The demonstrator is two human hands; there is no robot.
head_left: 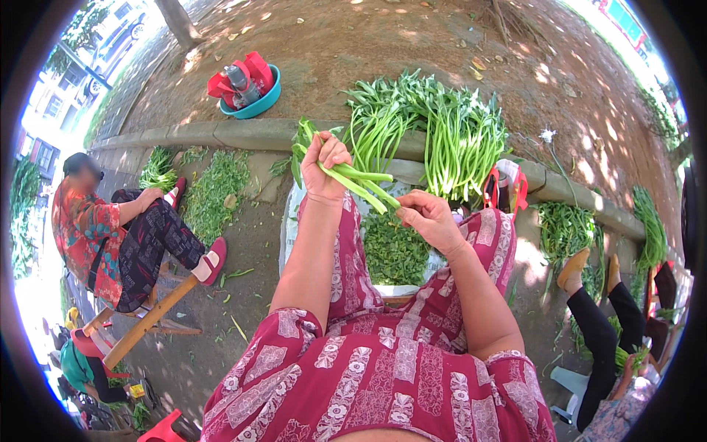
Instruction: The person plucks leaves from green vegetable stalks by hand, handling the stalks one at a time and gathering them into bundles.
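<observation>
My left hand is raised in front of me, its fingers wrapped round a few leafy green stalks. Their leaves stick out past the fist on the far left side, and the pale cut ends point toward the right. At those ends my right hand pinches the tip of one stalk between thumb and fingers. Below the hands, between my knees, lies a heap of loose green leaves on a pale sheet. Just beyond, large bunches of long-stemmed greens rest over the stone kerb.
A teal basin with red bags and a grey bottle stands beyond the kerb. On the left a person sits on a wooden stool near scattered leaves. Another person's black-clad legs extend at right, near more greens.
</observation>
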